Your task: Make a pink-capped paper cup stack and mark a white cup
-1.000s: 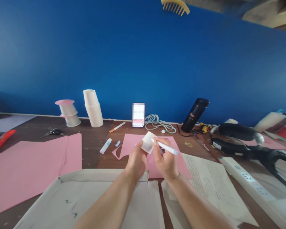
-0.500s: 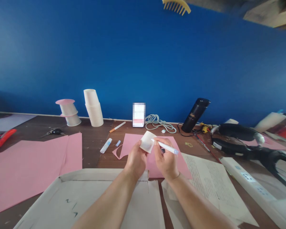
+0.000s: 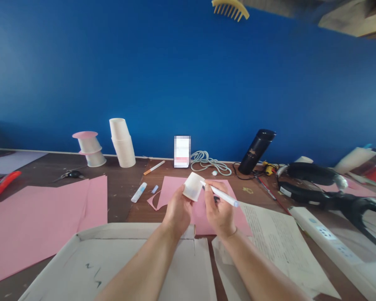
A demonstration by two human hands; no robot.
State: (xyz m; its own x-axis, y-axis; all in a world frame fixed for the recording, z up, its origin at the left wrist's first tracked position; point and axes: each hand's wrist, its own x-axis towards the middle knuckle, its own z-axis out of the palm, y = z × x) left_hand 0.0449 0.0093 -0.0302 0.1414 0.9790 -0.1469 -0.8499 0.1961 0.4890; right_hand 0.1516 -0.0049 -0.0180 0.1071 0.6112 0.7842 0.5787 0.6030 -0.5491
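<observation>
My left hand [image 3: 177,211] is closed around a small white paper cup [image 3: 193,187], held tilted above a sheet of pink paper [image 3: 203,225]. Between the fingers of my right hand [image 3: 219,209] is a slim white marker pen [image 3: 222,195]. Its tip points at the right side of the cup; whether it touches, I cannot tell. A dark object under my right hand is mostly hidden. A small light-blue cap [image 3: 154,189] lies left of the pink sheet, beside a white-and-blue tube [image 3: 139,192].
Stacked white cups [image 3: 123,144] and a pink-topped cup pair [image 3: 89,148] stand back left. A phone [image 3: 182,152], coiled cable [image 3: 209,162] and black flask [image 3: 257,151] line the wall. Right lie a printed sheet [image 3: 278,242], power strip [image 3: 326,246] and headphones [image 3: 313,184]; front, white cardboard [image 3: 128,267].
The marker pen and my right hand have shifted slightly right, and the pen's back end sits a little lower. My left hand and the cup have hardly moved.
</observation>
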